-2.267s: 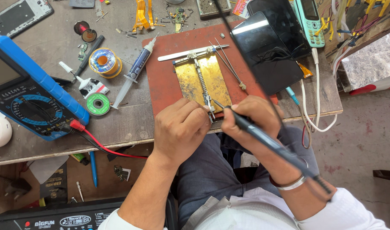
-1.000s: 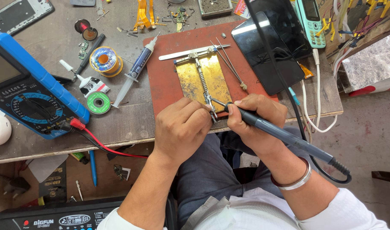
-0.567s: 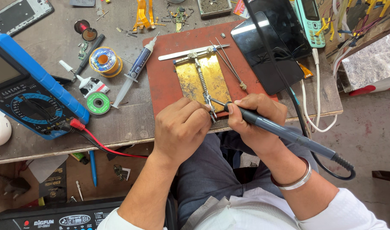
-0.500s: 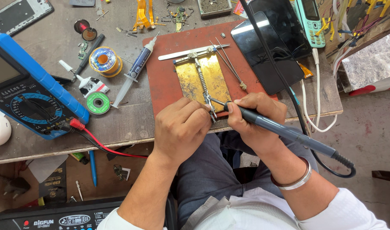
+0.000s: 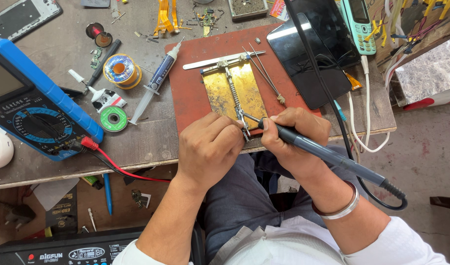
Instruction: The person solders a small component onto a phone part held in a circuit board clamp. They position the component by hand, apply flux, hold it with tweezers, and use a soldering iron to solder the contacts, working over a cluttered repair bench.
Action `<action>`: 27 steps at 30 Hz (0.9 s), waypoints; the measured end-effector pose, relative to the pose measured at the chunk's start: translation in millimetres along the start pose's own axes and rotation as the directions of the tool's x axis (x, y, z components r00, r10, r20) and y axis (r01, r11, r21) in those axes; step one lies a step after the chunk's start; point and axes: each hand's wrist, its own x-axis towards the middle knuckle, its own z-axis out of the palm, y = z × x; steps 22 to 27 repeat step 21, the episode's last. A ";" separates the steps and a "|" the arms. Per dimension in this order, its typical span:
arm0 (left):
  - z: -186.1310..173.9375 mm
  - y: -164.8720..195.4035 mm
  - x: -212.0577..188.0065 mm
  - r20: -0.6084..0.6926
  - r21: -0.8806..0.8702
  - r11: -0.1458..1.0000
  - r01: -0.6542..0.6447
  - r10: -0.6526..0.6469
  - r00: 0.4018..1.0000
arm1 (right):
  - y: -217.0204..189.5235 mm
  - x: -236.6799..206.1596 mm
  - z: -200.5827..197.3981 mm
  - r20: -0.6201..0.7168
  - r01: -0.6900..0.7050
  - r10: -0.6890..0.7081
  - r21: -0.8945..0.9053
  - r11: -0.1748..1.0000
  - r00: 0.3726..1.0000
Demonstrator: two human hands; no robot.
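My right hand (image 5: 295,140) grips a dark soldering iron (image 5: 328,156) like a pen, its tip at the near end of a brass holder plate (image 5: 235,93) on a red-brown mat (image 5: 190,83). My left hand (image 5: 209,147) rests curled at the plate's near edge, fingertips pinching something small at the plate's clamp rail; what it holds is hidden. The iron's black cord (image 5: 397,201) loops off to the right.
A blue multimeter (image 5: 33,103) with a red lead lies at left. Solder spools (image 5: 119,71), a green reel (image 5: 113,119), a syringe (image 5: 156,81), tweezers (image 5: 220,60) and a dark phone screen (image 5: 316,54) surround the mat. The bench edge runs under my hands.
The iron's rear end has dropped lower and its cord now loops to the right; both hands stay at the plate's near edge.
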 end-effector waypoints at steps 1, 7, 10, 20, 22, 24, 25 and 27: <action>-0.2 0.0 -0.1 0.002 0.003 1.000 0.000 0.000 1.000 | -0.1 -0.3 0.2 0.000 -0.002 0.002 0.002 1.000 1.000; -0.7 0.4 0.5 0.004 0.002 1.000 0.012 -0.012 1.000 | 0.5 -0.3 0.0 0.003 -0.021 0.021 0.019 1.000 1.000; 0.5 1.0 1.3 -0.014 0.006 1.000 0.028 -0.028 1.000 | 0.6 -0.3 -0.7 -0.001 -0.023 0.023 0.017 1.000 1.000; 2.6 -2.2 -1.2 -0.015 -0.025 0.992 0.126 -0.126 0.992 | 0.8 -0.2 -0.6 0.003 -0.012 0.012 0.013 1.000 1.000; 3.0 -2.8 -2.1 -0.013 -0.022 0.991 0.135 -0.136 0.991 | 0.8 -0.5 -0.5 0.005 -0.019 0.019 0.018 1.000 1.000; 3.0 -2.8 -2.1 -0.013 -0.022 0.991 0.135 -0.136 0.991 | 0.8 -0.5 -0.5 0.005 -0.019 0.019 0.018 1.000 1.000; 3.0 -2.8 -2.1 -0.013 -0.022 0.991 0.135 -0.136 0.991 | 0.8 -0.5 -0.5 0.005 -0.019 0.019 0.018 1.000 1.000; 3.0 -2.8 -2.1 -0.013 -0.022 0.991 0.135 -0.136 0.991 | 0.8 -0.5 -0.5 0.005 -0.019 0.019 0.018 1.000 1.000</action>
